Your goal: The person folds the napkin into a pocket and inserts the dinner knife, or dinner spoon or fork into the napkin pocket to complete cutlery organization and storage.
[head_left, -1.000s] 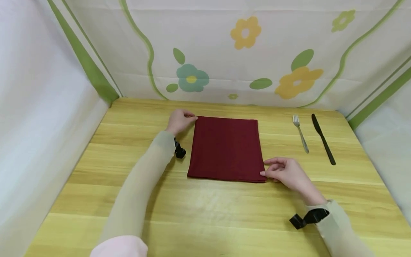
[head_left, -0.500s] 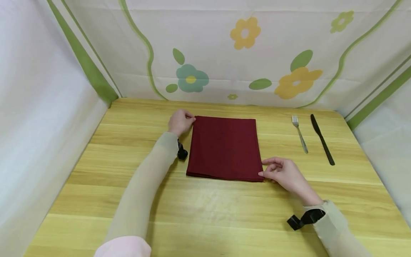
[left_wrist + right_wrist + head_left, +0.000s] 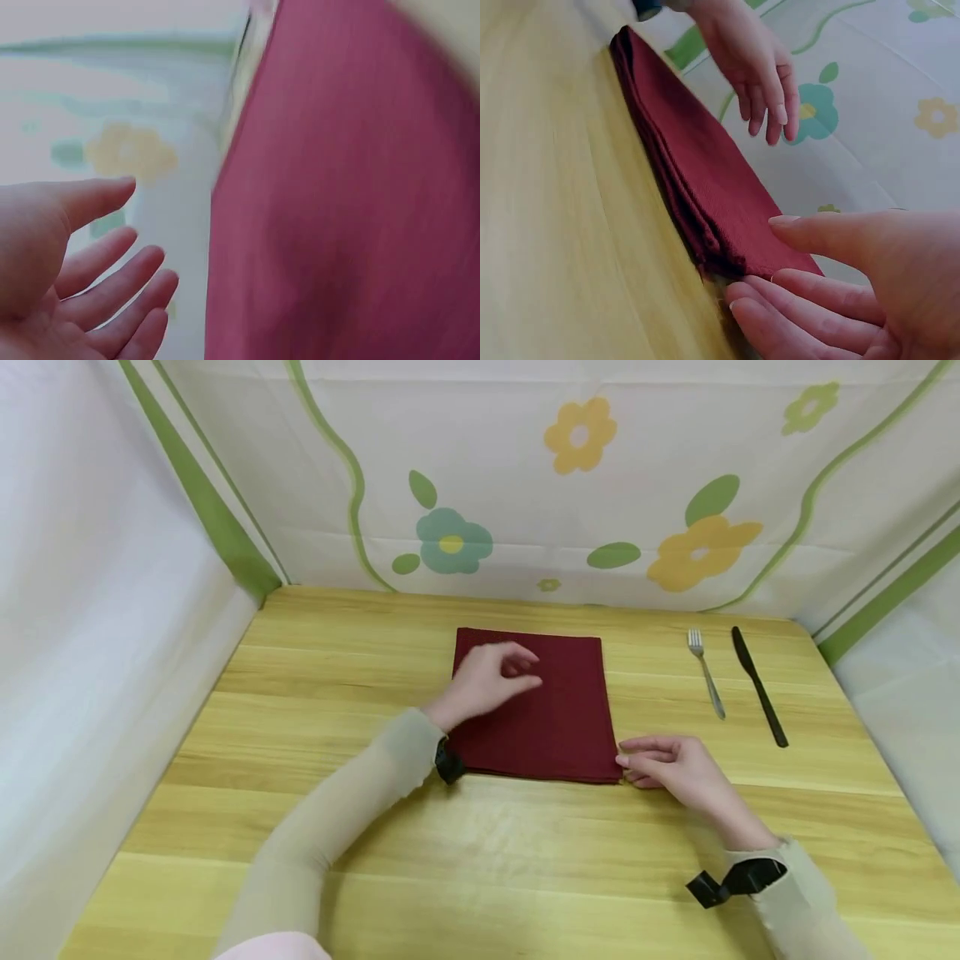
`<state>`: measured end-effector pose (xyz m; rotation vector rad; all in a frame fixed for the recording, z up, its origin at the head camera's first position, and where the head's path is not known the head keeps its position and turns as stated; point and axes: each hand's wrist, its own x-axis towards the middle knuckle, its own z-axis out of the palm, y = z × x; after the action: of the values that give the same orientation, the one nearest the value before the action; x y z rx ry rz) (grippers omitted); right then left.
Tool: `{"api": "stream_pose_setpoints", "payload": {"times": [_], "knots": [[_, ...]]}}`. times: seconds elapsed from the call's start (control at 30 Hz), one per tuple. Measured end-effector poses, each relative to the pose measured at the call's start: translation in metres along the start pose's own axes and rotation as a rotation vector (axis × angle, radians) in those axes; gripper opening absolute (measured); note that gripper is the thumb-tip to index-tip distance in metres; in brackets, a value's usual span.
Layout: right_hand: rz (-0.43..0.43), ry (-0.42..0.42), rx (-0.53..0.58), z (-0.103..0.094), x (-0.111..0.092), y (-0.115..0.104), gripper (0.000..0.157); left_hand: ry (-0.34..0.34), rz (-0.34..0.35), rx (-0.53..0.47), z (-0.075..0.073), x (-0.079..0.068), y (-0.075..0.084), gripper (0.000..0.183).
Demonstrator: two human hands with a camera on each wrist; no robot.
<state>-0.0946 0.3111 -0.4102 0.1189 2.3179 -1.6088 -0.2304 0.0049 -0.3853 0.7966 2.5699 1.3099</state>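
A dark red cloth napkin [image 3: 558, 727], folded into a square, lies flat on the table; its stacked layers show along the near edge in the right wrist view. My left hand [image 3: 483, 681] hovers above the napkin's left half, holding nothing, thumb and fingers apart. In the left wrist view its fingers [image 3: 124, 281] are loosely bent beside the red cloth [image 3: 337, 187]. At the near right corner is my right hand [image 3: 675, 768], its fingertips right at the cloth's edge. Its thumb and fingers are spread apart at that corner in the right wrist view, without a pinch.
To the right of the napkin lie a silver fork [image 3: 707, 672] and a black table knife [image 3: 759, 687], side by side. A white curtain with printed flowers [image 3: 450, 542] hangs behind the wooden table [image 3: 480, 877] and along both sides.
My left hand has let go of the napkin's far left corner and moved right and nearer, over the cloth. The right hand stays by the near right corner.
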Motion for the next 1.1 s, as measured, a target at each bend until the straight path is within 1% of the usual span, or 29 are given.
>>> {"api": "stream_pose_setpoints", "payload": {"times": [0.13,0.23,0.33,0.4,0.53,0.7,0.83,1.03,1.1], "knots": [[0.002,-0.017,0.05,-0.001,-0.007,0.0,0.053,-0.144,0.094,-0.041,0.031,-0.017,0.019,0.038],[-0.001,-0.033,0.065,-0.002,-0.01,0.001,0.053,-0.241,0.148,-0.044,0.053,-0.024,0.029,0.037],[0.013,-0.06,0.074,-0.004,-0.013,0.002,0.053,-0.304,0.169,-0.02,0.071,-0.028,0.037,0.035],[0.031,-0.074,0.084,-0.004,-0.014,0.003,0.053,-0.326,0.174,0.003,0.081,-0.029,0.041,0.034],[0.063,-0.082,0.094,-0.004,-0.015,0.005,0.054,-0.338,0.169,0.062,0.096,-0.028,0.045,0.033],[0.07,-0.074,0.099,-0.003,-0.015,0.006,0.054,-0.299,0.137,0.105,0.11,-0.024,0.046,0.025],[0.069,-0.066,0.099,-0.002,-0.016,0.005,0.055,-0.278,0.104,0.106,0.114,-0.021,0.047,0.02],[0.072,-0.057,0.099,-0.001,-0.015,0.005,0.058,-0.272,0.098,0.102,0.113,-0.02,0.046,0.007],[0.078,-0.042,0.09,0.001,-0.014,0.005,0.058,-0.269,0.088,0.086,0.112,-0.021,0.045,0.007]]}}
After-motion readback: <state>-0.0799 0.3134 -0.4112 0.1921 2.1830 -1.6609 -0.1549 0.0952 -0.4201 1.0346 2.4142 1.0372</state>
